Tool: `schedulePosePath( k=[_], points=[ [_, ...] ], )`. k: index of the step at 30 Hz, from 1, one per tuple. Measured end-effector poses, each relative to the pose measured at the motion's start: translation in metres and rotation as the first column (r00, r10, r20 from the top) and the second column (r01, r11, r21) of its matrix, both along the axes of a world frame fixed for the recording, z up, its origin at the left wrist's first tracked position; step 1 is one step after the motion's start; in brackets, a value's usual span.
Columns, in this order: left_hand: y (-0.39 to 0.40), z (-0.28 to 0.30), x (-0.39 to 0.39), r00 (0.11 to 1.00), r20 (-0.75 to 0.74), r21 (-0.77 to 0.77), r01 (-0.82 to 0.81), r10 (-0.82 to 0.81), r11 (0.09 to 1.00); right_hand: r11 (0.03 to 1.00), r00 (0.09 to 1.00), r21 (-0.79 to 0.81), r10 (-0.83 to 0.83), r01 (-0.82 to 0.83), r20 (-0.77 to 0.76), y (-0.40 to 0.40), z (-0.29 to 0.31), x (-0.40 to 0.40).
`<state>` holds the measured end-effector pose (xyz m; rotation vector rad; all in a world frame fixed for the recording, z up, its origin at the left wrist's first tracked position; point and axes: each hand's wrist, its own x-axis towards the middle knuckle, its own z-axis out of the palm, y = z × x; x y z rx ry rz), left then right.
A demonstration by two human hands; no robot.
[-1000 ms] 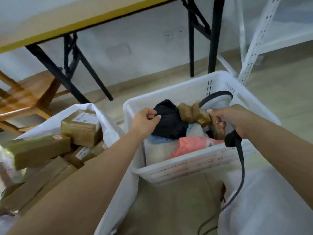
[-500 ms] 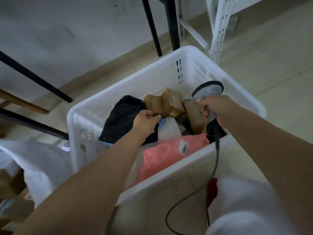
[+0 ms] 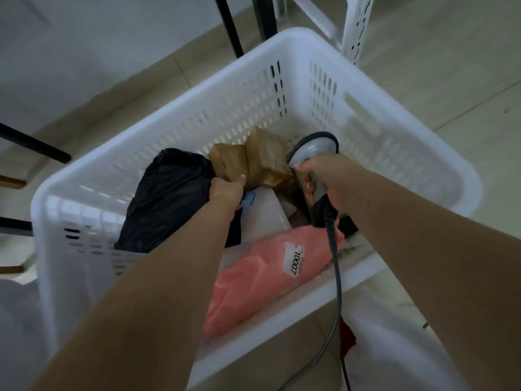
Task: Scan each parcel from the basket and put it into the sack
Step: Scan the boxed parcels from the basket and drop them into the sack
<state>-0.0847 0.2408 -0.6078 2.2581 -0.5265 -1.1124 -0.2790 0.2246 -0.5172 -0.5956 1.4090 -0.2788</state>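
White slatted basket [image 3: 366,131] holds black bag parcel [image 3: 166,198], brown paper parcels [image 3: 253,159] and pink mailer [image 3: 253,280] labelled 10007.

basket [image 3: 366,153]: white plastic, smooth, slotted walls
black parcel [image 3: 169,198]: thin plastic film, dull, creased
brown parcels [image 3: 253,162]: kraft paper, matt, wrinkled
pink parcel [image 3: 253,277]: soft plastic film, slight sheen, white paper label
scanner [image 3: 315,148]: grey and black plastic, smooth
scanner cable [image 3: 337,277]: dark rubbery sheath
floor [image 3: 451,66]: pale tiles, smooth

Black table legs [image 3: 229,26] and white perforated rack upright [image 3: 357,26] on tiled floor [image 3: 451,66]
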Motion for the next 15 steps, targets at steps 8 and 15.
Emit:
schedulePosePath(
  k=[8, 15],
  points=[
    [-0.018, -0.018, 0.001, 0.996, 0.041, 0.037, -0.08, 0.078, 0.996, 0.989, 0.989, 0.023, -0.143, 0.143, -0.026, -0.001, -0.012, -0.004],
    [0.024, 0.02, 0.007, 0.958, -0.101, -0.149, -0.281, 0.268, 0.948, 0.994, 0.997, -0.095, -0.062, 0.056, -0.054, 0.009, 0.017, 0.002]
  ],
)
